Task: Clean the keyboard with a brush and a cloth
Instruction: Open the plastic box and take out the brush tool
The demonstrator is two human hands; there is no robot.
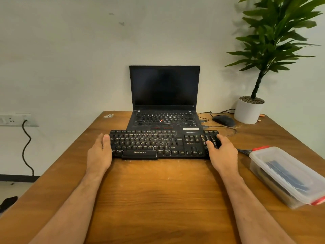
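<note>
Both forearms reach over the table point(154, 196). I see the left hand point(99, 154) flat against the keyboard point(158, 144) left end, fingers straight. Right hand point(222, 152) grips its right end, fingers curled over the keys. Keyboard lies before the laptop point(164, 95).
</note>
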